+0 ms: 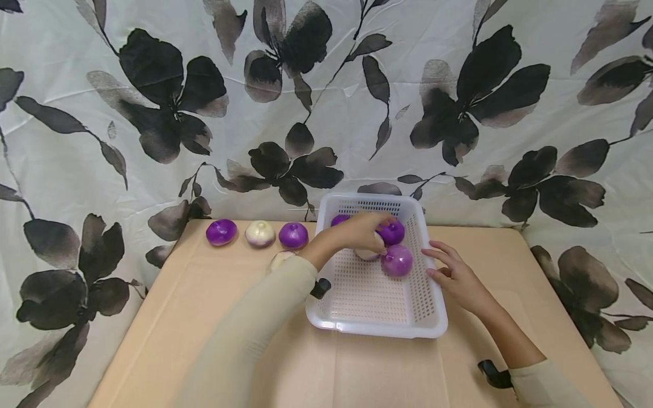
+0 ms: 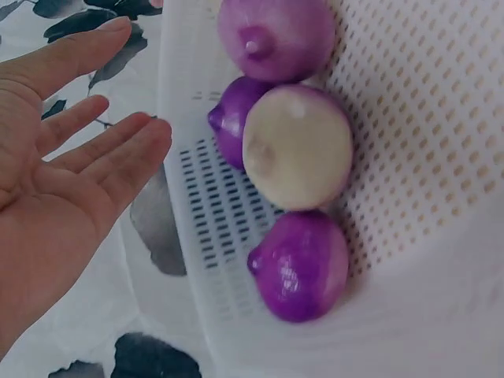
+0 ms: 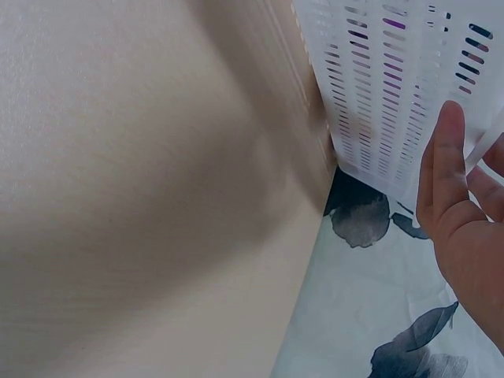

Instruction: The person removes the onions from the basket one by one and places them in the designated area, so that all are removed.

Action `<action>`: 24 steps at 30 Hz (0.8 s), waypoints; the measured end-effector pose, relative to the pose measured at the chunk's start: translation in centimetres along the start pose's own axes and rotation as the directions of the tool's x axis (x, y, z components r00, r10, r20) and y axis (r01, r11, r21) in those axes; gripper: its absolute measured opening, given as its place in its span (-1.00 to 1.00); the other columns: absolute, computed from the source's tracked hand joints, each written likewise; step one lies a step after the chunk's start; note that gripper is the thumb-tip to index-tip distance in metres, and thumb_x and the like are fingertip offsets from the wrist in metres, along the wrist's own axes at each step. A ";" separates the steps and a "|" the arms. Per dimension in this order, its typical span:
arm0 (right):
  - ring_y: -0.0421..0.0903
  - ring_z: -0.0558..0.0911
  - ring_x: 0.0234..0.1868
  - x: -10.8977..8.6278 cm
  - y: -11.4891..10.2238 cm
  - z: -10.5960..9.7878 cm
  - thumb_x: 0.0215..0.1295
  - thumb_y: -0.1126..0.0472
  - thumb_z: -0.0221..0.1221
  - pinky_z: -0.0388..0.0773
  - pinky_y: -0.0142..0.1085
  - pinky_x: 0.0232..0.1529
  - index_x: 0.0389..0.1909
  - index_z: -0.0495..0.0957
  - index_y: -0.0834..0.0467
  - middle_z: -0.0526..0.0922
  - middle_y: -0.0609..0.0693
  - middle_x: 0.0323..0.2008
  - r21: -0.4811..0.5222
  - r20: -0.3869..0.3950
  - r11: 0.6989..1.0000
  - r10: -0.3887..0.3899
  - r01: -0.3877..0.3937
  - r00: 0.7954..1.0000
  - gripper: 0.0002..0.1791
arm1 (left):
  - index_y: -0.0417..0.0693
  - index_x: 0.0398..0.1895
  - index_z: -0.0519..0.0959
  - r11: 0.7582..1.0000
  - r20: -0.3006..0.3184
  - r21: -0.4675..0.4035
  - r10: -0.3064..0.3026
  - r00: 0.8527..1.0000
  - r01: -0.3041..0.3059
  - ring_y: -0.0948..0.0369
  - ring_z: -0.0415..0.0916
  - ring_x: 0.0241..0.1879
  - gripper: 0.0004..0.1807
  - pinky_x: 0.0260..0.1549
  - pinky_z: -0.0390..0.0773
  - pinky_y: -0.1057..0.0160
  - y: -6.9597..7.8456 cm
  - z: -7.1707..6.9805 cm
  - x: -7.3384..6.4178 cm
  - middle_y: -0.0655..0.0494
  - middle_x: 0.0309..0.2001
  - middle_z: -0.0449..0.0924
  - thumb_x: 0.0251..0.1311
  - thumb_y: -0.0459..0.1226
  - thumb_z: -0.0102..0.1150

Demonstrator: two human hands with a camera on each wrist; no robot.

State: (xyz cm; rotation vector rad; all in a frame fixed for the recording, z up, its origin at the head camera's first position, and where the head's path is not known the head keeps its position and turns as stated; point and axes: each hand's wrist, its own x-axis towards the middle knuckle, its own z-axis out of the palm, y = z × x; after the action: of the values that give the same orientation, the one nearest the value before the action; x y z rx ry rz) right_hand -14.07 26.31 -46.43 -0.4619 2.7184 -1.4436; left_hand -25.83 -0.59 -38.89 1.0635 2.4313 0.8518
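A white perforated plastic basket (image 1: 377, 328) holds several onions, among them a pale purple onion (image 1: 397, 261), a darker purple onion (image 1: 393, 232) and a cream onion (image 1: 366, 255) partly covered by my left hand. That left hand (image 1: 362, 231) reaches over the basket's far half, beside these onions. In the left wrist view its fingers (image 2: 130, 161) extend apart from the onions, and the palm holds nothing. My right hand (image 1: 459, 277) lightly holds the basket's right rim. Seen from the right wrist, the rim passes between the digits of that hand (image 3: 465, 213).
Left of the basket, a purple onion (image 1: 221, 232), a white onion (image 1: 259, 234) and another purple onion (image 1: 293, 235) line the table's (image 1: 168, 317) far edge. A cream onion (image 1: 282, 259) is partly hidden by my left sleeve. A floral cloth (image 1: 357, 113) hangs behind.
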 end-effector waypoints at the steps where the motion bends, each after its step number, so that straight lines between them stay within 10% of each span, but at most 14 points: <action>1: 0.05 0.74 -0.18 0.1 -0.1 0.0 0.45 0.41 0.18 0.70 -0.44 -0.22 0.41 0.36 0.39 0.05 0.38 0.54 -0.001 0.002 1.000 0.000 0.000 1.000 -0.45 | -0.06 0.41 0.45 1.000 0.010 -0.001 -0.008 1.000 0.008 0.03 0.52 0.32 -0.21 0.29 0.52 0.19 0.1 0.2 0.3 -0.08 0.31 0.58 0.04 -0.32 0.53; 24: 0.09 0.75 -0.19 0.6 0.4 -0.2 0.43 0.43 0.19 0.69 -0.47 -0.22 0.40 0.37 0.40 0.06 0.38 0.52 0.013 0.002 1.000 -0.025 0.025 1.000 -0.45 | 0.00 0.43 0.48 0.995 0.142 0.043 -0.091 0.986 0.086 0.13 0.54 0.28 -0.23 0.11 0.60 0.33 1.1 4.8 3.9 0.00 0.34 0.56 0.08 -0.39 0.49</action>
State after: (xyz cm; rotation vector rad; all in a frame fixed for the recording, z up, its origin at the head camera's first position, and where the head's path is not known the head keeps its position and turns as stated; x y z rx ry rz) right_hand -14.78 26.52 -46.63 -0.4982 2.7089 -1.4650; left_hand -25.25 4.73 -42.15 0.9860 2.3628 0.6802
